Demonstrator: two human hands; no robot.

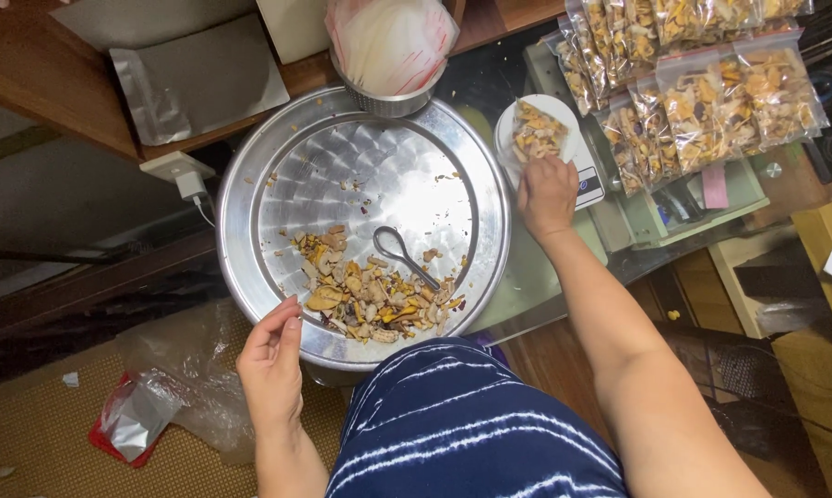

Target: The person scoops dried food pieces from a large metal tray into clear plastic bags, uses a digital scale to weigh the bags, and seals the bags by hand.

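A big round metal tray (250,212) lies in front of me with a heap of dried fruit chips (372,295) at its near side and a metal spoon (400,253) lying on them. My left hand (273,358) rests at the tray's near rim, fingers loosely curled, right beside the chips; I cannot see anything held in it. My right hand (546,192) reaches to a small white dish (564,146) of chips (536,132) standing on a white scale (588,184), and its fingertips touch the chips at the dish's near edge.
Several sealed clear bags of chips (702,92) are stacked at the upper right. A metal cup of empty plastic bags (390,46) stands at the tray's far rim. Foil pouches (195,83) lie on a wooden shelf. A silver pouch (136,415) and plastic wrap lie on the floor, lower left.
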